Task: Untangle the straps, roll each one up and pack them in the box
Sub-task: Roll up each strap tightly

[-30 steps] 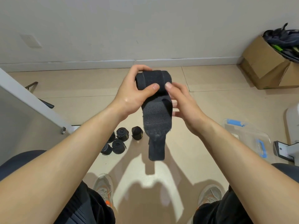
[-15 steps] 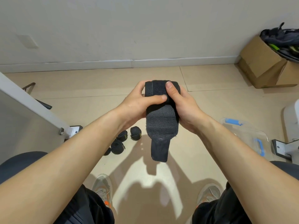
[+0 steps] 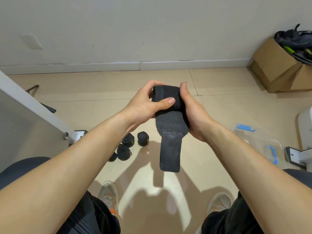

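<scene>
A black strap is held above the floor, mostly wound into a roll, with its flat end tab hanging down toward me. My left hand grips the roll from the left, thumb pressed across its front. From the right, my right hand cups the roll, thumb up along its side. Several rolled black straps lie on the tiled floor below my left forearm. A clear plastic box with blue latches sits on the floor at the right.
A cardboard box stuffed with dark straps stands against the wall at the far right. A white table leg and foot are on the left, a white foot bracket on the right. My shoes rest below.
The roll has grown and the hanging tail has shortened as both hands wound the strap. My right thumb has shifted from the roll's front to its right side.
</scene>
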A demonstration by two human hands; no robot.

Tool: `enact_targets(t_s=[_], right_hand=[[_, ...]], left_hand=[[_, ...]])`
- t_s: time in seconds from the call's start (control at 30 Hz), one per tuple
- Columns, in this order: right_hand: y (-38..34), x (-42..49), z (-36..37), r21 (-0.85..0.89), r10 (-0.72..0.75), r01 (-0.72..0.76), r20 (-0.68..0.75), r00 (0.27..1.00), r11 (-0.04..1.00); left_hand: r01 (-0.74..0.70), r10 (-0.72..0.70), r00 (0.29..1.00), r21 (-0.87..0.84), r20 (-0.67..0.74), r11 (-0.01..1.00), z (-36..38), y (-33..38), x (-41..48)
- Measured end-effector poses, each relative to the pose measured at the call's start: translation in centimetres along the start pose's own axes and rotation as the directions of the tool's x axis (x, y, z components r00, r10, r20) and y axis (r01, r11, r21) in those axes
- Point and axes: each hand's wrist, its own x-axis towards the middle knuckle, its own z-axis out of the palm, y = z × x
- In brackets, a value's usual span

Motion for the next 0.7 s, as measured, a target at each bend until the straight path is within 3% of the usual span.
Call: enact_targets(t_s=[0.1,0.2,0.27,0.43,0.6,0.7], right_hand=[[0.3,0.2,-0.3,0.052,-0.045,0.048,-0.071,0.996,0.997],[0.5,0.0,-0.1,0.024,-0.085,0.086,-0.058,0.995,0.996],[0.4,-0.2,0.2,0.006,-0.112,0.112,-0.045,0.993,0.994],[0.1,-0.8,0.3,-0.061,-0.068,0.066,-0.027,0.997,0.996],[0.1,-1.0,0.1,-0.237,-0.120,0.095,-0.091,0.989,0.967],[0.3,-1.0,-0.1,-0.305,-0.146,0.115,-0.080,0.986,0.946]], left_hand=[[0.056,-0.054,0.998,-0.054,0.038,0.997,0.2,-0.1,0.0],[0.180,-0.170,0.982,-0.146,0.080,0.973,0.3,0.6,-0.1],[0.183,-0.176,0.983,-0.151,0.061,0.971,0.3,0.6,0.0],[0.106,-0.128,0.987,-0.202,-0.101,0.974,-0.3,0.3,0.5],[0.051,-0.172,0.932,-0.354,-0.319,0.934,-2.4,0.4,1.8],[0.016,-0.166,0.906,-0.359,-0.390,0.933,-3.1,0.2,2.2]])
